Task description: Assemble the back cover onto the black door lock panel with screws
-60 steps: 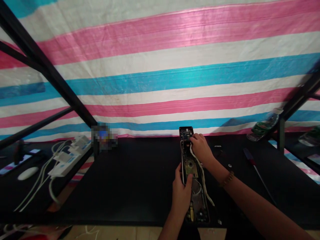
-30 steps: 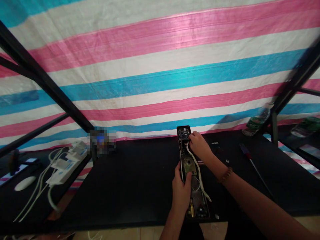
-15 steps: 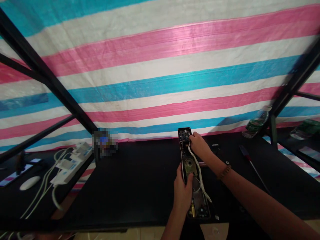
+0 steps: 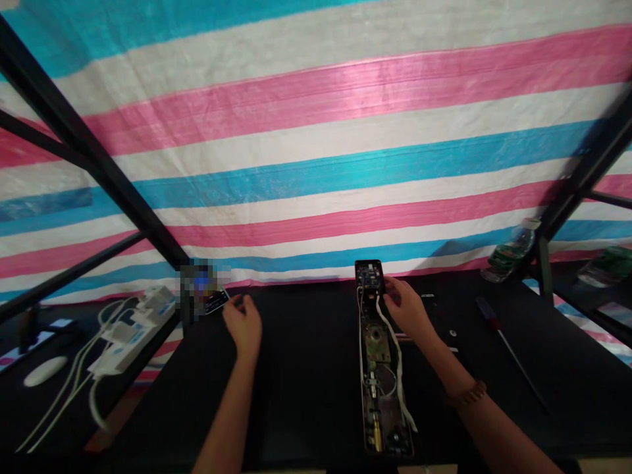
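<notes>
An opened electronic door lock [image 4: 378,345] lies lengthwise on the black table, its inside facing up. A circuit board [image 4: 368,275] fills its far end; below are a metal lock plate and a brass-coloured part. A white cable [image 4: 399,368] runs loosely along its right side. My right hand [image 4: 407,309] is at the lock's far right edge, thumb and fingers closed about the edge beside the board. Farther left, my left hand [image 4: 244,324] has its fingertips at the corner of a dark card with a pale edge [image 4: 216,303], mostly hidden by pixelation.
A screwdriver [image 4: 513,355] lies on the right, with a plastic bottle [image 4: 511,250] behind it. Small loose parts [image 4: 453,334] lie right of the lock. At left are a white power strip [image 4: 129,339] with cords and a white mouse [image 4: 45,371]. Black frame bars stand on both sides.
My left hand has let go of the door lock and moved left to the card. My right hand stays by the board, its fingers shifted slightly to the lock's edge.
</notes>
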Demonstrator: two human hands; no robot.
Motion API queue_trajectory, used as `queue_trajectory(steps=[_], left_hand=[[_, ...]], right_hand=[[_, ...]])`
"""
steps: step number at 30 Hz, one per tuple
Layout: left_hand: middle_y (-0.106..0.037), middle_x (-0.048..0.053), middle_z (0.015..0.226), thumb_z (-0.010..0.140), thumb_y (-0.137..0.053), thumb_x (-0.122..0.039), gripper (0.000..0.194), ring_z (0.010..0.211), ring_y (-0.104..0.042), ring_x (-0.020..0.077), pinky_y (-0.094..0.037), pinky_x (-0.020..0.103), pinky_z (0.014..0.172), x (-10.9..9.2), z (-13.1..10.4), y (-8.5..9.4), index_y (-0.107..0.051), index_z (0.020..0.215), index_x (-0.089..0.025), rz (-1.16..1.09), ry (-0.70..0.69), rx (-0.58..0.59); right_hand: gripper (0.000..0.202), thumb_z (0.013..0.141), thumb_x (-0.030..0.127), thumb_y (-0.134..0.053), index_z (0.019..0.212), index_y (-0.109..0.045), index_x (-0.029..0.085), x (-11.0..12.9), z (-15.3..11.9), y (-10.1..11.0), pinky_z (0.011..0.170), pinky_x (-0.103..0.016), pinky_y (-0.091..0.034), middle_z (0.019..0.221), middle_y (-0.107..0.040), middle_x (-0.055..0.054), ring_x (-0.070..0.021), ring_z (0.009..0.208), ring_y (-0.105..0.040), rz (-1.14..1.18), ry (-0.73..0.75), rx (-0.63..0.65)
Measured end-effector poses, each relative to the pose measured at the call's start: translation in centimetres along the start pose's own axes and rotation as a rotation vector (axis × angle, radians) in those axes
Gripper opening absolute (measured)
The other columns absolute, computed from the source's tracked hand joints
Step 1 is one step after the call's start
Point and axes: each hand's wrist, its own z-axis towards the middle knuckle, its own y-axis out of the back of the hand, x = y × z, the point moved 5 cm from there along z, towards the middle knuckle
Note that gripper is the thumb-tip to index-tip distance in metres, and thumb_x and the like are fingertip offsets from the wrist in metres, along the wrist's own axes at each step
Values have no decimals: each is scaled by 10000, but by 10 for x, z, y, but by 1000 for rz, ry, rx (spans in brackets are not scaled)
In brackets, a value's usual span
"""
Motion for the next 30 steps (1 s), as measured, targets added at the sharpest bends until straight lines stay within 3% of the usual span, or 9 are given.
queue_trajectory(steps=[3, 6, 11, 15, 18, 21, 22, 25, 30], left_hand=[[-599, 274, 1247, 935, -441, -155, 328, 1196, -577, 382, -431, 571, 1034, 16, 77, 13, -502, 1212, 9, 96, 51, -103], [-600, 280, 1248, 919, -503, -132, 325, 1207, -575, 404, -440, 546, 1021, 20, 113, 14, -500, 1201, 29, 158, 14, -101], [-544, 200, 1378, 976, -509, -176, 396, 1326, -495, 351, -372, 454, 1122, -4, 134, 24, -470, 1324, 9, 185, -149, -103], [-531, 118, 1402, 1030, -429, -257, 409, 1219, -571, 292, -417, 444, 1086, -16, 123, 36, -439, 1390, -64, 134, -158, -107], [-674, 103, 1193, 1005, -443, -305, 372, 910, -693, 219, -554, 401, 874, -5, 81, 20, -517, 1297, -89, 59, -90, 70], [-754, 74, 907, 914, -564, -424, 339, 725, -725, 216, -591, 337, 646, 5, 0, -13, -652, 1054, -128, -52, -42, 442], [-760, 89, 921, 883, -594, -483, 398, 775, -738, 238, -597, 349, 659, 6, -35, -24, -655, 1071, -137, -161, 6, 600], [-759, 139, 1031, 850, -618, -577, 476, 882, -746, 278, -614, 412, 741, -8, -137, -36, -673, 1070, -159, -330, 80, 771], [-599, 130, 1420, 925, -597, -395, 318, 1314, -575, 311, -471, 542, 1102, -55, -242, -36, -708, 1183, -245, -263, -194, 771]], right_hand=[[364, 871, 220, -545, 1222, -638, 189, 4, -19, 6, 744, -365, -596, 1093, -659, -120, -224, 894, -682, 60, -54, -13], [338, 895, 295, -547, 1201, -654, 198, 7, -41, 17, 713, -343, -604, 1102, -667, -114, -222, 906, -692, 72, -90, -21], [324, 907, 383, -580, 1166, -682, 216, 3, -81, 50, 762, -339, -619, 1120, -701, -106, -225, 926, -718, 47, -157, -25], [334, 922, 436, -569, 1151, -698, 230, -8, -109, 86, 807, -346, -614, 1061, -741, -87, -235, 938, -736, -67, -203, -25], [320, 913, 459, -561, 1078, -726, 239, -19, -123, 114, 849, -374, -605, 1061, -750, -82, -253, 967, -736, -216, -200, -38], [360, 910, 475, -529, 1050, -742, 221, -38, -136, 136, 915, -455, -588, 1074, -744, -105, -286, 992, -729, -372, -194, -19], [384, 901, 487, -532, 1065, -746, 214, -46, -142, 141, 940, -496, -576, 1097, -740, -118, -307, 1021, -723, -433, -201, -7], [477, 858, 539, -594, 1182, -736, 219, -71, -166, 145, 990, -588, -542, 1249, -705, -145, -369, 1152, -681, -570, -261, 84], [549, 942, 528, -532, 1385, -624, 218, -81, -208, 130, 1082, -542, -505, 1497, -557, -142, -355, 1394, -517, -521, -285, 207]])
